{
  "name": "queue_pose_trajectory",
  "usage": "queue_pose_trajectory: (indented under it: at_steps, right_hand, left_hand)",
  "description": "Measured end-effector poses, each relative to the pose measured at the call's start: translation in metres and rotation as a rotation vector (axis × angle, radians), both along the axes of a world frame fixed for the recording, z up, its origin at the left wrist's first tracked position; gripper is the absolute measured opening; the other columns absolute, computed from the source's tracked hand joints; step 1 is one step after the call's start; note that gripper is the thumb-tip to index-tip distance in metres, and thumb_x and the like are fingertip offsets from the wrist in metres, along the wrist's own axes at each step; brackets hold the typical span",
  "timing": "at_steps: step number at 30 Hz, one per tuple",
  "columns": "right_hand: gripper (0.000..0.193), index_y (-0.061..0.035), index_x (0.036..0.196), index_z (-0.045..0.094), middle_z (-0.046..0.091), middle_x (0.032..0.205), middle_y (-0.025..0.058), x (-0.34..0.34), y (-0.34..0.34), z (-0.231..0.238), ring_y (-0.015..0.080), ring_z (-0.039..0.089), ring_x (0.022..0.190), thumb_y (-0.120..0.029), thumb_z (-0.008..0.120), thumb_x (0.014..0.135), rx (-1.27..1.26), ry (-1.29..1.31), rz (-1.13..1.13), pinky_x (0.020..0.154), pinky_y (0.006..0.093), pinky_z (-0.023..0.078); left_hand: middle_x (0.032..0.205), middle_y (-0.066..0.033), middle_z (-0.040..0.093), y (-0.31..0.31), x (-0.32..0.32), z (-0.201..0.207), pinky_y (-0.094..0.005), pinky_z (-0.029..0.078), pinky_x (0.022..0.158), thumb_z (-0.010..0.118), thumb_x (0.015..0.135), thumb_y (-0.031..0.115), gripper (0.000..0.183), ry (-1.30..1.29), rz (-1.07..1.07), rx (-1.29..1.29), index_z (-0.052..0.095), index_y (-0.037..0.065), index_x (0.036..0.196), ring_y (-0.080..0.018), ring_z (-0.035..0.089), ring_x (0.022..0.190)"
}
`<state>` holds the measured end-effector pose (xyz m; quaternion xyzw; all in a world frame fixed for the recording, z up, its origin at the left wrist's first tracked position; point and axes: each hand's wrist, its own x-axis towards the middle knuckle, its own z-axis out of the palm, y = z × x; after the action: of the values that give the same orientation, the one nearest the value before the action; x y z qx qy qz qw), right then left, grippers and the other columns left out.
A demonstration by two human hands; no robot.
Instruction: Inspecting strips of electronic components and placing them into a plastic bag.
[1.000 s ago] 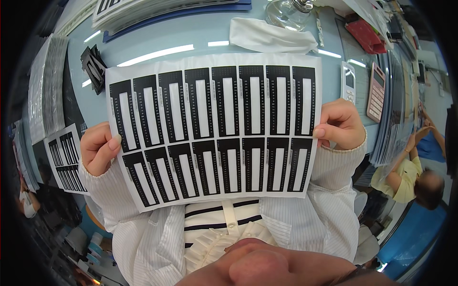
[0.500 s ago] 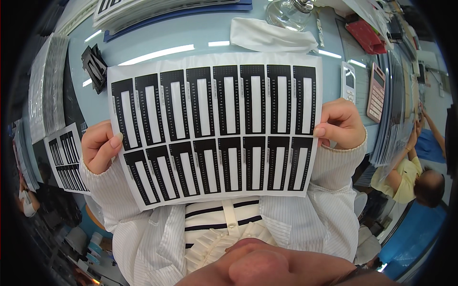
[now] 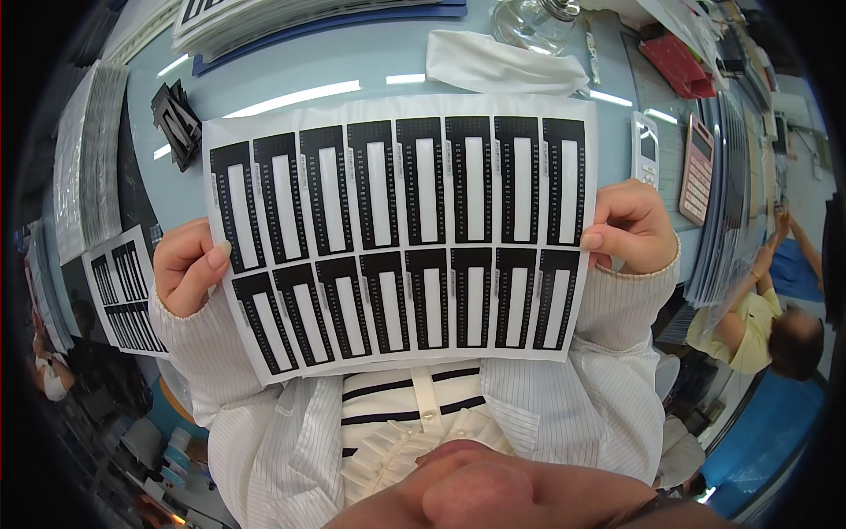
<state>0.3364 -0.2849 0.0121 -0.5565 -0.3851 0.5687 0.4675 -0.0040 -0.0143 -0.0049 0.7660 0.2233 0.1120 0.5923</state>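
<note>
printed sheet (image 3: pixel 402 249) aloft in front of the striped top (image 3: pixel 379 405) — left hand (image 3: pixel 190 268) and right hand (image 3: pixel 633 227) pinching opposite side edges. uneven pull could crease it (middle looks unsupported); a slackened pinch could drop one side.

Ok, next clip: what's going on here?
The wearer's left hand and right hand hold up a white sheet by its two sides, with its two rows of black rectangles facing the camera. On the table beyond it lie a white cloth and a pile of black pieces; a pink calculator is to the right.
</note>
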Motion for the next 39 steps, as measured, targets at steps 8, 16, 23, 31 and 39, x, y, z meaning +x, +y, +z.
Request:
queue_pose_trajectory:
  at_steps: [8, 16, 23, 31, 39]
  right_hand:
    - [0.014, 0.0025, 0.069, 0.06, 0.059, 0.06, 0.007, 0.001, 0.001, 0.005, 0.0065, 0.047, 0.043, -0.006, 0.062, 0.08, -0.012, -0.003, -0.023, 0.04, 0.0183, 0.033]
    - [0.012, 0.0024, 0.07, 0.061, 0.06, 0.061, 0.0076, 0.001, 0.0, -0.001, 0.0068, 0.048, 0.044, -0.006, 0.062, 0.079, -0.004, -0.015, -0.005, 0.041, 0.0184, 0.034]
    - [0.014, 0.0024, 0.07, 0.061, 0.061, 0.06, 0.0077, 0.004, 0.002, 0.002, 0.008, 0.05, 0.044, -0.007, 0.062, 0.079, 0.075, -0.081, 0.033, 0.04, 0.0184, 0.035]
    - [0.015, 0.0024, 0.067, 0.06, 0.06, 0.058, 0.0078, 0.002, 0.003, -0.001, 0.0083, 0.05, 0.042, -0.008, 0.064, 0.078, 0.115, -0.065, 0.02, 0.038, 0.0187, 0.034]
    - [0.016, 0.0024, 0.067, 0.06, 0.06, 0.059, 0.0083, 0.004, 0.003, 0.002, 0.0081, 0.05, 0.042, -0.008, 0.063, 0.079, 0.127, -0.069, 0.015, 0.038, 0.0191, 0.034]
  left_hand:
    - [0.062, -0.0046, 0.049, 0.001, 0.003, 0.012, -0.0238, 0.03, 0.052, 0.051, 0.079, 0.02, 0.028, 0.052, -0.032, 0.001, 0.045, 0.001, 0.06, -0.0113, 0.043, 0.054]
    - [0.059, -0.0061, 0.053, -0.001, 0.001, -0.005, -0.0242, 0.032, 0.049, 0.053, 0.078, 0.017, 0.027, -0.027, -0.02, -0.01, 0.048, -0.001, 0.059, -0.0118, 0.044, 0.05]
    - [0.059, -0.0059, 0.052, -0.001, 0.001, 0.0, -0.0242, 0.031, 0.049, 0.053, 0.078, 0.018, 0.027, -0.035, -0.031, 0.0, 0.048, -0.001, 0.059, -0.0117, 0.043, 0.05]
    - [0.058, -0.0053, 0.05, 0.0, -0.004, 0.007, -0.0242, 0.031, 0.049, 0.053, 0.078, 0.016, 0.026, 0.003, -0.035, 0.036, 0.046, -0.001, 0.059, -0.0116, 0.042, 0.05]
    - [0.059, -0.0057, 0.051, 0.001, -0.001, 0.008, -0.0243, 0.031, 0.048, 0.053, 0.078, 0.016, 0.027, -0.007, -0.057, 0.049, 0.046, -0.001, 0.059, -0.0121, 0.042, 0.05]
